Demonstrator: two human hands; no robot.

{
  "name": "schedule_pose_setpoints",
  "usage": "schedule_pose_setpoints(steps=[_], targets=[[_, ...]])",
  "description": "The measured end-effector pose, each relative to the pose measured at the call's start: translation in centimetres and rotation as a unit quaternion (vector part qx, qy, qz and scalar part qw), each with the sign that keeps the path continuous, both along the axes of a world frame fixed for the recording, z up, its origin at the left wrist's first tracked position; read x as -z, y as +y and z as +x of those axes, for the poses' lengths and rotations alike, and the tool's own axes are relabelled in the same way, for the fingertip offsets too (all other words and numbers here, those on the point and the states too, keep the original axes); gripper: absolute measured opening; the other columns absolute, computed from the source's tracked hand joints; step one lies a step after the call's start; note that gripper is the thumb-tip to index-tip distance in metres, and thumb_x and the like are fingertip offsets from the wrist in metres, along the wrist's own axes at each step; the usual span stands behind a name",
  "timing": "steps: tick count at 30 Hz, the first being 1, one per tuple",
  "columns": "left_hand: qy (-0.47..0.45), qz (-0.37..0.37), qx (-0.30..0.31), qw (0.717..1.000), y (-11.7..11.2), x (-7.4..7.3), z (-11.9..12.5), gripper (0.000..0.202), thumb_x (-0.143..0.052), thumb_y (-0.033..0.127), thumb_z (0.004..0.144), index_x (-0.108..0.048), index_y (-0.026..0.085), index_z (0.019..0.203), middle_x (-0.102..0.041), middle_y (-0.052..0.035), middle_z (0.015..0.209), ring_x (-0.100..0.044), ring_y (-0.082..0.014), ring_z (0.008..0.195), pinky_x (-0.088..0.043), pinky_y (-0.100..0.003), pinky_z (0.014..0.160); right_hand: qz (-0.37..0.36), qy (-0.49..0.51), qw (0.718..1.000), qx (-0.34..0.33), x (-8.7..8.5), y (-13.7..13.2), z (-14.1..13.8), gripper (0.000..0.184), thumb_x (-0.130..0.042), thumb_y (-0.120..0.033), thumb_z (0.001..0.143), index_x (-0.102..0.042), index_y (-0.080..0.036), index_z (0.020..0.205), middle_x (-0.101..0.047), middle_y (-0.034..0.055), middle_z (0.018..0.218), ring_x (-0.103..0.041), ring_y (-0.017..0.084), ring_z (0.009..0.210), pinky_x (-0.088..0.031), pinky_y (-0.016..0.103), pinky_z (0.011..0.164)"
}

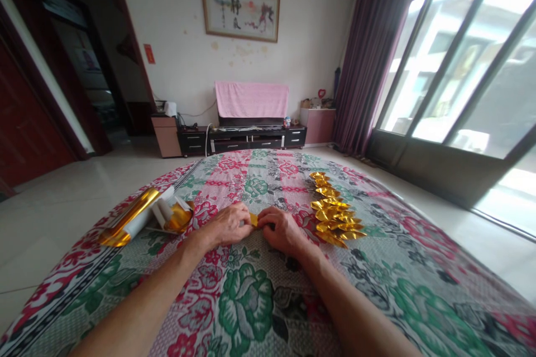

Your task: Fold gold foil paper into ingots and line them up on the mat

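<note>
A small piece of gold foil paper (253, 220) is pinched between my two hands, low over the flowered cloth (255, 187). My left hand (232, 223) has its fingers closed on the foil's left end. On the other end, my right hand (281, 227) grips with thumb and curled fingers. Much of the foil is hidden behind the fingers. To the right lie several folded gold foil pieces (333, 212) with pointed ends, set in an overlapping row. Left of my hands rest a curled stack of gold foil sheets (136, 217) and an opened white packet (171, 213) with more gold foil in it.
The cloth covers a wide table with a rounded far edge. Beyond it stands a low black cabinet (251, 140) bearing something draped with a pink cloth (252, 99). A purple curtain (366, 50) and tall windows are on the right, a doorway on the left.
</note>
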State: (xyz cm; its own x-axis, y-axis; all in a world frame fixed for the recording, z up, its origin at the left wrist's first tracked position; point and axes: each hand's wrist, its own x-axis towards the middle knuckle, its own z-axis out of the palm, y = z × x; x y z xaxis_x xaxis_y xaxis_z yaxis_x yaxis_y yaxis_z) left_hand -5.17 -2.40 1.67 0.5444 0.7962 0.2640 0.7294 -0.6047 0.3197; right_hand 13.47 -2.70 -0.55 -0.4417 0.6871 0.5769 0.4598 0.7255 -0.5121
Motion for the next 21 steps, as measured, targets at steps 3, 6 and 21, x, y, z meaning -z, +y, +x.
schedule_pose_setpoints(steps=[3, 6, 21], targets=[[0.005, -0.010, -0.015, 1.000, -0.10, -0.33, 0.18, 0.019, -0.049, 0.027, 0.077, -0.062, 0.018, 0.067, -0.058, -0.0031, 0.082, -0.054, -0.0126, 0.076, -0.044, -0.024, 0.073, -0.001, 0.010, 1.000, -0.007, -0.04, -0.03, 0.05, 0.028, -0.047, -0.002, 0.061, -0.067, -0.020, 0.068, -0.065, 0.0016, 0.084, -0.061, 0.012, 0.077, -0.048, 0.024, 0.073], [0.004, -0.033, -0.020, 0.999, -0.05, -0.51, 0.18, 0.021, -0.047, 0.027, 0.078, -0.063, 0.018, 0.068, -0.058, -0.0033, 0.084, -0.054, -0.0127, 0.077, -0.044, -0.024, 0.073, -0.004, 0.014, 1.000, -0.006, -0.09, -0.04, 0.02, 0.028, -0.047, -0.002, 0.060, -0.067, -0.020, 0.066, -0.065, 0.0019, 0.083, -0.060, 0.012, 0.076, -0.048, 0.023, 0.073], [-0.016, -0.006, -0.057, 0.998, 0.24, 0.47, 0.76, 0.017, -0.051, 0.019, 0.069, -0.056, 0.016, 0.053, -0.058, -0.0029, 0.079, -0.054, -0.0117, 0.073, -0.043, -0.022, 0.070, -0.009, 0.025, 1.000, -0.004, 0.04, 0.03, -0.02, 0.026, -0.046, -0.001, 0.059, -0.065, -0.019, 0.061, -0.065, 0.0018, 0.080, -0.060, 0.012, 0.073, -0.047, 0.022, 0.069]])
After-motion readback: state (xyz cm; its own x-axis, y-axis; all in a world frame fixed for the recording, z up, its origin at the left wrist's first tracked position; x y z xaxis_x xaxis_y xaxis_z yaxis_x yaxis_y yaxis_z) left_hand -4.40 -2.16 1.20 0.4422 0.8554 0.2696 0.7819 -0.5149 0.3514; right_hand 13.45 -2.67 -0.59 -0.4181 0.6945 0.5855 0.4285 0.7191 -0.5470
